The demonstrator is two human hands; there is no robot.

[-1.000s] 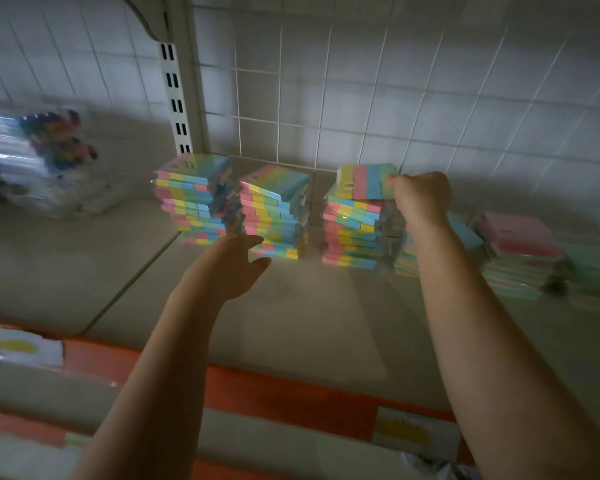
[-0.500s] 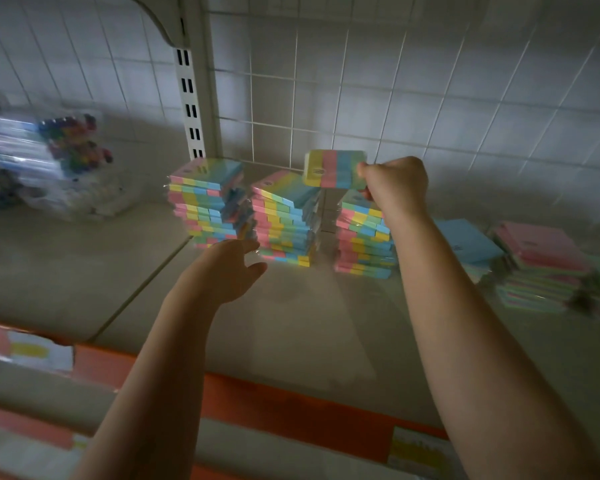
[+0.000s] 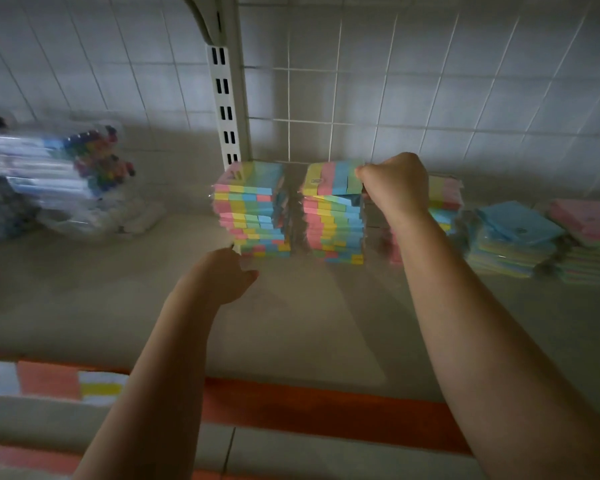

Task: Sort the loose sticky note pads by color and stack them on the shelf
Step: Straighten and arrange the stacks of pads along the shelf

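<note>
Since half a second ago, the striped sticky note pad (image 3: 331, 177) has travelled from beside the third stack to just above the middle stack (image 3: 333, 230), carried there by the right hand (image 3: 394, 185). The hand's fingers are curled tight around the pad's right edge, thumb and knuckles clenched on it, and the pad sits level at the top of that stack; whether it already rests on the pads below cannot be told. The left hand (image 3: 222, 275) has shifted little and hovers low in front of the left stack (image 3: 252, 213), fingers loosely bent and holding nothing, its fingertips close to the stack's lower front corner. Both stacks stand side by side on the shelf (image 3: 309, 323), near the white slotted upright (image 3: 224, 105) and the wire grid back panel (image 3: 430, 81). A third striped stack (image 3: 444, 199) is partly hidden behind the right wrist. Farther right lie a low pile topped with blue (image 3: 515, 230) and another topped with pink (image 3: 589, 223). At far left, blurred packs of coloured pens (image 3: 56, 174) rest on the neighbouring shelf. An orange price rail (image 3: 326, 410) runs along the shelf's front edge.
</note>
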